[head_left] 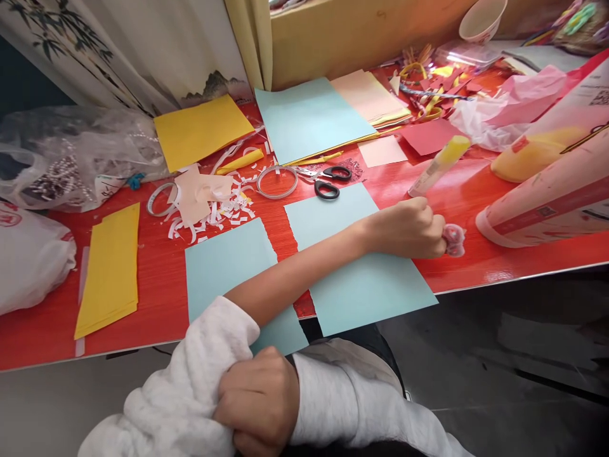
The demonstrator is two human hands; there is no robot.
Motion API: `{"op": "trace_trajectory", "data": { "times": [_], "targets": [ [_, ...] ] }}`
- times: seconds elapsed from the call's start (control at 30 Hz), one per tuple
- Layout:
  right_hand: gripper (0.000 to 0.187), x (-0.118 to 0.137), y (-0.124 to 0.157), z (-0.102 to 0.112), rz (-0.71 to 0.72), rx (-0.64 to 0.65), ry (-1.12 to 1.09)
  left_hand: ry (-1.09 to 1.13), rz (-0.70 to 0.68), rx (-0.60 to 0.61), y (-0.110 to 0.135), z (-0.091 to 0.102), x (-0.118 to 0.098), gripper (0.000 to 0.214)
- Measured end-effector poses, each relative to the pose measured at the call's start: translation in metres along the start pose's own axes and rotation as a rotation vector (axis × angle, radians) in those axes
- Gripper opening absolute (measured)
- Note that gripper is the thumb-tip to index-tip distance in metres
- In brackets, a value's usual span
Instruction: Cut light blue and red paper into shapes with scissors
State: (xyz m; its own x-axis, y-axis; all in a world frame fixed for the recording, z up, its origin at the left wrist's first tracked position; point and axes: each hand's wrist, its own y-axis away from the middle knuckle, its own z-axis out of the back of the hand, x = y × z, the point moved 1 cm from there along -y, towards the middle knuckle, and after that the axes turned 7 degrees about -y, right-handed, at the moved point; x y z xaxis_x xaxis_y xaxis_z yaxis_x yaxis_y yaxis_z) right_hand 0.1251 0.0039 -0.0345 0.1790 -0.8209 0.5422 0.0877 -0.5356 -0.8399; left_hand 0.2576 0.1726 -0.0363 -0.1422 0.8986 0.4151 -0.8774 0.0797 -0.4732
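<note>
My left arm reaches across the table to the right, its grey sleeve pushed up above the bare forearm. My left hand is closed in a fist, with a small pink ornament at the fingers that looks like a ring. Beneath that wrist and forearm lies a large light-blue paper sheet. Lower in view, my right hand grips the left sleeve near the elbow. A second blue sheet with a ragged edge lies partly under the left arm. A yellow-capped glue stick stands beyond my left hand.
Black-handled scissors and a tape roll lie past the blue sheets, near paper scraps. Yellow strips and plastic bags are at left. Stacked paper lies behind; a tall pink container stands right.
</note>
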Motion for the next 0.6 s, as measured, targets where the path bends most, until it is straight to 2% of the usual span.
{"op": "trace_trajectory", "data": {
  "times": [0.1, 0.23, 0.3, 0.43, 0.6],
  "targets": [
    [0.015, -0.001, 0.003, -0.002, -0.006, 0.003, -0.012, -0.028, 0.037, -0.029, 0.000, -0.003, -0.001, 0.043],
    [0.012, -0.002, 0.008, -0.005, 0.006, -0.003, -0.010, -0.097, 0.333, -0.130, 0.001, -0.012, 0.006, 0.042],
    [0.010, -0.003, 0.009, -0.006, 0.015, 0.005, 0.030, -0.128, 0.410, -0.124, 0.001, -0.015, 0.010, 0.042],
    [0.013, -0.003, 0.006, -0.007, 0.042, -0.012, 0.084, -0.143, 0.388, -0.081, 0.002, -0.020, 0.013, 0.043],
    [0.015, -0.001, 0.004, -0.004, 0.041, -0.021, 0.097, -0.078, 0.284, -0.109, 0.003, -0.023, 0.001, 0.039]
  ]
}}
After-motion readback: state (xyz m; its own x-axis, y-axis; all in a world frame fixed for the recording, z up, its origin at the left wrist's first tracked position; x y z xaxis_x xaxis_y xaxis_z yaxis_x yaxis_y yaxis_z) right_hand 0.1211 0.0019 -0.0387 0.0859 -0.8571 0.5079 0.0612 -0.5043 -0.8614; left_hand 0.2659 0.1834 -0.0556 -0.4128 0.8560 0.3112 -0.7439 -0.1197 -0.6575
